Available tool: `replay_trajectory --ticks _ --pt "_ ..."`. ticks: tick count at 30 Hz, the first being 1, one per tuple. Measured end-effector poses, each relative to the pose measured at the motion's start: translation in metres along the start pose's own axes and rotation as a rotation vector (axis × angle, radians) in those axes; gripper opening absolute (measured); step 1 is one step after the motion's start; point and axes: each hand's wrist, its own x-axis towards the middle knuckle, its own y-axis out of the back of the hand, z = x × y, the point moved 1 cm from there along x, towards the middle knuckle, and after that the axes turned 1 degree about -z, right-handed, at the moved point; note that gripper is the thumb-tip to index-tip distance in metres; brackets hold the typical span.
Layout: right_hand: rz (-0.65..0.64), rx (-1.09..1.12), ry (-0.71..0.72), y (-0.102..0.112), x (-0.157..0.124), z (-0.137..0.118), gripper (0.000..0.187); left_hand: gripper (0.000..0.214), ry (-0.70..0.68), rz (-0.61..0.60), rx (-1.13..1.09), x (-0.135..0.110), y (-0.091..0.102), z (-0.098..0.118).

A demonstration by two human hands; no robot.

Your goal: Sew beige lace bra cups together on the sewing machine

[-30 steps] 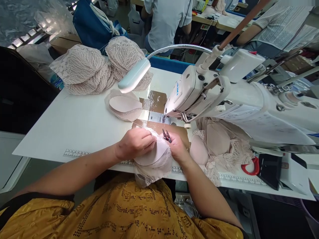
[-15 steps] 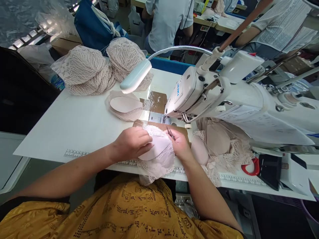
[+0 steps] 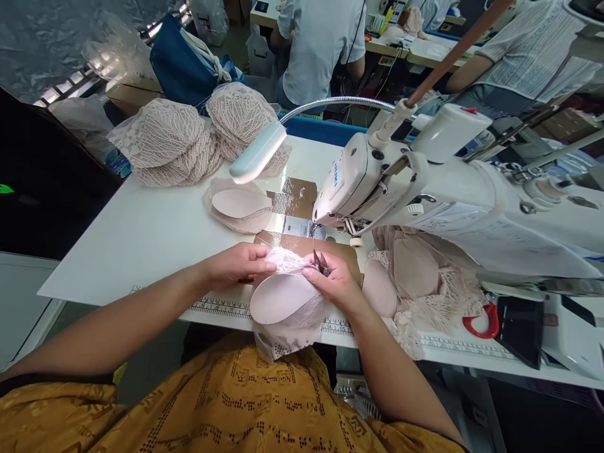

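Here, the lacy cup [image 3: 285, 299] sits between left hand [image 3: 238, 264] and right hand [image 3: 338, 282], both pinching its far edge.

Single view, taken from a camera worn on the person's head. Lens faces forward and steeply down, above the chest; the mustard shirt [image 3: 226, 402] fills the bottom of the frame, nearest the lens. Left hand [image 3: 236, 267] and right hand [image 3: 337, 280] sit about mid-frame, at close range, by the near edge of the table [image 3: 117, 245]. Coverage is wide: the table's near left corner is included, while its near edge runs out at right. Beyond the far edge, a seated co-worker [image 3: 321, 50] appears at greater distance.
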Motion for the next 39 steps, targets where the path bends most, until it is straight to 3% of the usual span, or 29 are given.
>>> replay_trajectory --ticks 4,10,19,23,28,33,39 --pt "-0.156 -0.076 -0.012 -0.002 0.0 0.0 0.025 0.026 -0.069 0.065 0.026 0.012 -0.007 0.014" --pt "0.105 -0.053 -0.006 -0.002 0.001 0.002 0.027 0.03 -0.102 -0.019 0.087 0.025 -0.011 0.013" --pt "0.214 -0.131 0.033 -0.003 0.001 -0.002 0.019 0.033 -0.131 0.06 0.146 0.031 -0.029 -0.003" --pt "0.175 -0.154 0.062 -0.005 0.003 -0.004 0.016 0.035 -0.133 0.08 0.163 0.031 -0.033 -0.004" --pt "0.218 -0.1 0.04 -0.002 0.002 0.0 0.023 0.032 -0.119 0.06 0.145 0.029 -0.032 -0.005" --pt "0.109 0.104 -0.018 0.006 -0.005 0.008 0.042 0.03 -0.121 0.039 0.05 0.025 -0.025 -0.005" --pt "0.018 0.15 -0.048 0.007 -0.006 0.006 0.037 0.023 -0.138 0.14 0.024 0.022 -0.021 -0.003"
